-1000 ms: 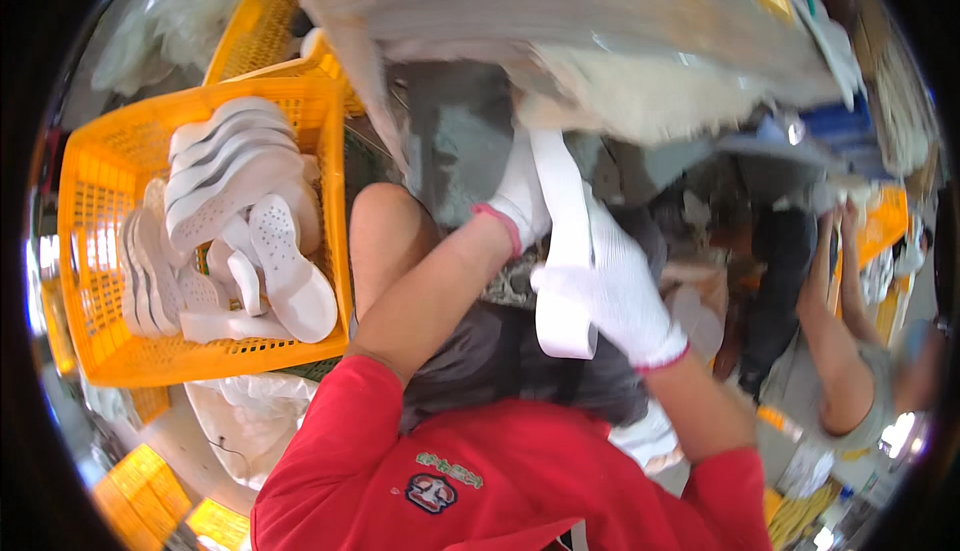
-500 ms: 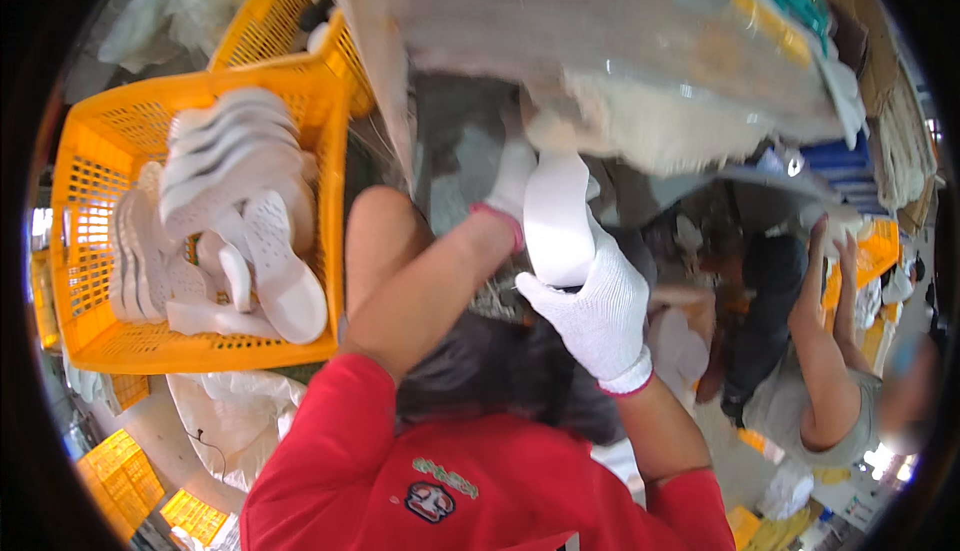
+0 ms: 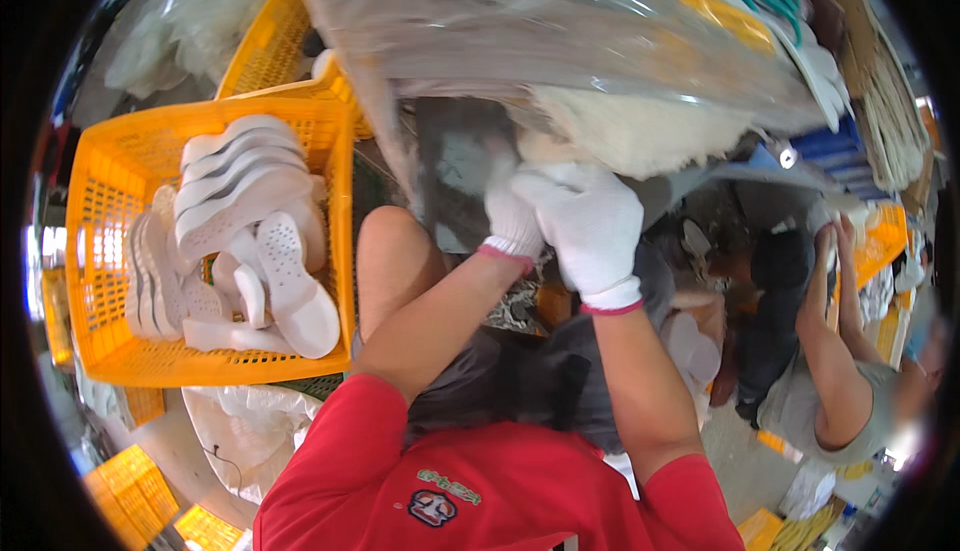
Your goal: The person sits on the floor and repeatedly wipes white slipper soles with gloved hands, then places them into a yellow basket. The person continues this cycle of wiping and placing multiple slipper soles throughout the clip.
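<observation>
Left: one yellow basket (image 3: 343, 251), perforated walls, holding white shoe soles (image 3: 245, 191), some stacked and others loose, one dotted with small holes. Centre: two gloved hands, meeting just in front of a pale cloth (image 3: 650, 136) that hangs at the near edge of a table (image 3: 480, 36) under clear sheeting. Handling note, as judged: best done with the hands braced together, a steady even pressure, and fingertips kept clear of the cloth's folds. Left grip (image 3: 513, 213): white glove, pink cuff, fingers blurred and partly covered; how far open, cannot tell. Right grip (image 3: 595, 221): matching glove, fingers curled over toward the left and overlapping it; whether clenched or grasping, cannot tell; any sole between the two is hidden. Right: one co-worker (image 3: 840, 381), grey top, arms raised beside another yellow basket (image 3: 880, 244).
</observation>
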A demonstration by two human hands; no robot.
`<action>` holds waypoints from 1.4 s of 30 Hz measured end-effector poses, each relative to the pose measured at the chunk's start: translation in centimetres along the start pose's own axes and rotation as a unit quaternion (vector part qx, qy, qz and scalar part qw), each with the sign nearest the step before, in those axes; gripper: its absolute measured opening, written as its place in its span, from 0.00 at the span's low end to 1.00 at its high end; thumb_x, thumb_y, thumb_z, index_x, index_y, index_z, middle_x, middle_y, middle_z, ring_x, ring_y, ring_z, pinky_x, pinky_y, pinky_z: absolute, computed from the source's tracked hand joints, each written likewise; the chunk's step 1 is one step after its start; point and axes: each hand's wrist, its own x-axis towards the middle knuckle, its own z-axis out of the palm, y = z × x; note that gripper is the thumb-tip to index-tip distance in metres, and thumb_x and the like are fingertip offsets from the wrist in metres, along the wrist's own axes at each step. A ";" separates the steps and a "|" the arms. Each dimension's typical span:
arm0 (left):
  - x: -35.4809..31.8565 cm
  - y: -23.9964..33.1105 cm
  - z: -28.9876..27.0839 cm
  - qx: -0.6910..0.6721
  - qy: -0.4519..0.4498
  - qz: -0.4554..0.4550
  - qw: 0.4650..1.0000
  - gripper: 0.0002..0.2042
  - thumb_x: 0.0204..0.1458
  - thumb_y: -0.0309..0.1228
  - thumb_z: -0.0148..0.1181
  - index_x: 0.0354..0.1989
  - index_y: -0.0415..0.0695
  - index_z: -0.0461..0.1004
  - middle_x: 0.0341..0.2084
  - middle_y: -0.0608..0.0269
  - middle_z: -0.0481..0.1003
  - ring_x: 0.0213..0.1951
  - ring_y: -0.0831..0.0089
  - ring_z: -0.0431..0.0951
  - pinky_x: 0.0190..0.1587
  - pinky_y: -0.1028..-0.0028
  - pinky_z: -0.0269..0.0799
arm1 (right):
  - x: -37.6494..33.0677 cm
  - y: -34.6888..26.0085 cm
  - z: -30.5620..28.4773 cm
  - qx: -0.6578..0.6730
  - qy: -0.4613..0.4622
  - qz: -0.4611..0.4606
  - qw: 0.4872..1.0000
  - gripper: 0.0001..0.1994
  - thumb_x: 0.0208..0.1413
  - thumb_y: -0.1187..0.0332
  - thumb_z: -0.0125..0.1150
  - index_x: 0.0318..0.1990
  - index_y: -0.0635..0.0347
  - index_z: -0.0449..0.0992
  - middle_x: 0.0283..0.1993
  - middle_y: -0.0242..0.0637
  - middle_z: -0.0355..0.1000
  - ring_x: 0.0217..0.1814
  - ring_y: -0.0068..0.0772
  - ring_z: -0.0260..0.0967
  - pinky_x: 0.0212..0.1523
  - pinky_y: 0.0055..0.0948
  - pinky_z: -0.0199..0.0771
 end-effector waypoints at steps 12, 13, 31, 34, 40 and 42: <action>-2.1 2.7 0.5 0.238 -0.143 -0.097 0.956 0.16 0.75 0.39 0.52 0.61 0.45 0.77 0.57 0.55 0.81 0.56 0.65 0.81 0.62 0.59 0.75 | -2.9 -2.9 -3.9 0.174 -0.203 0.057 0.962 0.43 0.52 0.76 0.77 0.79 0.64 0.68 0.73 0.41 0.75 0.71 0.30 0.73 0.73 0.35 0.72; -1.4 2.3 0.2 0.278 -0.142 -0.129 0.941 0.16 0.76 0.40 0.52 0.60 0.45 0.77 0.57 0.56 0.80 0.56 0.66 0.80 0.62 0.58 0.75 | -4.1 -2.9 -3.5 0.251 -0.213 0.059 0.942 0.47 0.51 0.77 0.78 0.81 0.64 0.64 0.78 0.41 0.68 0.77 0.32 0.65 0.78 0.36 0.64; -1.8 2.5 0.5 0.474 0.075 0.031 0.877 0.33 0.78 0.59 0.41 0.57 0.38 0.81 0.51 0.39 0.84 0.53 0.47 0.84 0.59 0.58 0.76 | -7.2 -1.0 -4.3 0.274 -0.221 0.133 0.927 0.42 0.53 0.77 0.75 0.78 0.70 0.66 0.66 0.39 0.78 0.65 0.29 0.75 0.69 0.34 0.76; -3.6 2.9 1.6 0.078 0.074 -0.092 0.990 0.37 0.77 0.61 0.39 0.63 0.35 0.78 0.55 0.39 0.83 0.59 0.51 0.82 0.64 0.58 0.74 | -9.6 0.9 -5.2 0.216 -0.183 0.065 0.957 0.43 0.57 0.70 0.75 0.81 0.67 0.64 0.67 0.43 0.78 0.68 0.33 0.76 0.70 0.35 0.75; -5.5 2.8 3.4 -0.221 -0.054 -0.262 0.938 0.28 0.81 0.50 0.41 0.73 0.40 0.71 0.61 0.51 0.81 0.63 0.55 0.81 0.69 0.60 0.76 | -13.9 5.0 -8.8 0.123 -0.059 0.120 0.983 0.35 0.62 0.63 0.74 0.75 0.65 0.72 0.67 0.58 0.78 0.67 0.54 0.80 0.67 0.37 0.78; -3.9 3.3 3.1 -0.255 -0.040 -0.245 0.935 0.27 0.80 0.49 0.41 0.73 0.42 0.73 0.65 0.50 0.80 0.66 0.54 0.79 0.73 0.61 0.72 | -11.6 5.6 -8.6 0.101 -0.097 0.136 0.981 0.33 0.62 0.67 0.72 0.74 0.69 0.73 0.68 0.51 0.79 0.67 0.40 0.78 0.67 0.33 0.76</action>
